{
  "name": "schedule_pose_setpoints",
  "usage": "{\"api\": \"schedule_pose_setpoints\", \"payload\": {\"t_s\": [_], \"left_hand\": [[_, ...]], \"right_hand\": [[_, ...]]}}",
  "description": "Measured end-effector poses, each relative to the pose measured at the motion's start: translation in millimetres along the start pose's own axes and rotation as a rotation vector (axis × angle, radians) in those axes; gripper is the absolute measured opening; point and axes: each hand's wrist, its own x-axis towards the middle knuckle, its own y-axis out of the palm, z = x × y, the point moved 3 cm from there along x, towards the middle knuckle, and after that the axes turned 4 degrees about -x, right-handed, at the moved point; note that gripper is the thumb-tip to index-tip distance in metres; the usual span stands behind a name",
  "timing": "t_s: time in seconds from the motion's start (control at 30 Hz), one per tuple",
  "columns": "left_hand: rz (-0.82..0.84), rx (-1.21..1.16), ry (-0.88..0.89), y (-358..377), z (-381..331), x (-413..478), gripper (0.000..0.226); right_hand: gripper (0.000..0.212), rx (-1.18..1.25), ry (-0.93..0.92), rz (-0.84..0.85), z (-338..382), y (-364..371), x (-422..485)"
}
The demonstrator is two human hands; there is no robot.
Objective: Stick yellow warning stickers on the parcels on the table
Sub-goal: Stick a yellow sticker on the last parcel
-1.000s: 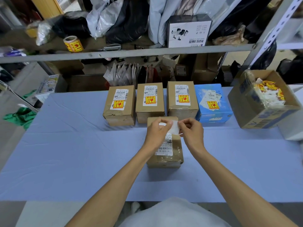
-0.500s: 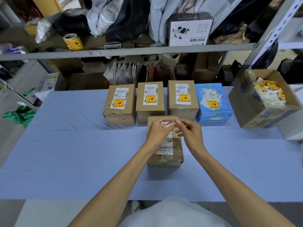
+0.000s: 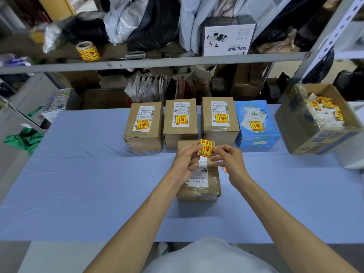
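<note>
Cluttered metal shelving (image 3: 137, 63) rises behind a table (image 3: 78, 184) draped in pale blue cloth, where a person works through a batch of parcels. Four parcels stand in a row at the far edge, three brown cartons (image 3: 144, 125) (image 3: 180, 121) (image 3: 219, 118) and one blue box (image 3: 256, 123), each already carrying a yellow fragile-goods sticker on its top. A fifth brown parcel (image 3: 199, 182), nearer the person, shows only its white shipping label.

A moment ago the hands held only a white slip above this parcel; now the printed yellow face of a warning sticker (image 3: 205, 148) is turned up toward the camera. The left hand (image 3: 186, 160) pinches the sticker's left edge between thumb and fingers, while the right hand (image 3: 229, 159) closes its fingertips on the opposite edge, both raised just above the parcel's far end. Whether the backing is fully off cannot be told.

Judging by this, peeling is about done and pressing the sticker onto the fifth parcel comes next. An open cardboard box (image 3: 301, 131) at right holds discarded backing paper and scraps; a spare roll of stickers (image 3: 87, 51) sits on the shelf.
</note>
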Motion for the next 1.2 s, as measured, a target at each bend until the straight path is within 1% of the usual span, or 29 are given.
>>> {"api": "schedule_pose_setpoints", "payload": {"t_s": [0.1, 0.17, 0.23, 0.3, 0.37, 0.43, 0.6, 0.7, 0.77, 0.87, 1.0, 1.13, 1.2], "left_hand": [[-0.009, -0.050, -0.032, -5, 2, 2, 0.007], [-0.022, 0.005, -0.018, -8, 2, 3, 0.014], [-0.093, 0.246, 0.053, -12, 2, 3, 0.017], [-0.204, 0.502, 0.173, -17, -1, 2, 0.008], [-0.269, 0.656, 0.298, -21, -3, 2, 0.004], [-0.290, 0.746, 0.359, -23, -3, 2, 0.006], [-0.288, 0.689, 0.310, -26, 0, 6, 0.016], [-0.251, 0.621, 0.277, -30, 1, 7, 0.018], [-0.232, 0.604, 0.255, -32, 2, 6, 0.019], [-0.248, 0.594, 0.231, -37, 2, 5, 0.019], [-0.282, 0.675, 0.184, -40, 3, 4, 0.025], [-0.338, 0.704, 0.101, -48, 5, 3, 0.045], [-0.348, 0.744, 0.087, -52, 6, 2, 0.043]], "right_hand": [[0.011, 0.005, 0.000, 0.005, 0, 0, 1], [0.010, -0.022, -0.013, 0.003, 0, 0, 3], [0.011, -0.054, -0.041, 0.003, -1, 0, 5], [0.011, -0.089, -0.063, 0.006, -2, 1, 6], [0.011, -0.116, -0.069, 0.008, -4, 3, 7], [0.010, -0.133, -0.070, -0.008, -6, 5, 8], [0.011, -0.097, -0.058, -0.016, -11, 8, 7], [0.012, -0.092, -0.052, -0.022, -13, 7, 7], [0.012, -0.115, -0.047, -0.033, -14, 7, 8], [0.010, -0.172, -0.041, -0.041, -15, 6, 9], [0.008, -0.186, -0.029, 0.015, -17, 6, 8], [0.011, -0.240, 0.003, 0.032, -22, 7, 5], [0.013, -0.280, 0.006, 0.024, -24, 8, 3]]}}
